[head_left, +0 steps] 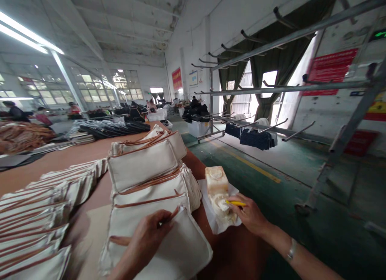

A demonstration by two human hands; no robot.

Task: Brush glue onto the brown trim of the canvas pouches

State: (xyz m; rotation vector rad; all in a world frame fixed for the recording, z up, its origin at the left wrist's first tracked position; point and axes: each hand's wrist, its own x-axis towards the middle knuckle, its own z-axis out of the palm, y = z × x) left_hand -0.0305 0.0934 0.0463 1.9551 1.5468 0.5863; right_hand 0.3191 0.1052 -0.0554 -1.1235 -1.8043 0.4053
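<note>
My left hand [152,231] pinches the end of a brown strap [175,212] at the top edge of the nearest cream bag [183,244]. Out to the right, my right hand [249,213] is closed on a yellow-handled tool [237,203]. The tool's tip touches white paste at the mouth of a stained container [216,179], which lies on a white sheet [208,209] at the table's right edge. More cream bags with brown straps [143,163] are stacked behind the nearest one.
Rows of cream pieces with brown trim [45,207] cover the left of the brown table [90,149]. Dark straps [114,127] lie farther back. Beyond the right edge stands a metal rack [256,91] holding dark blue bags [256,139]. People sit in the background.
</note>
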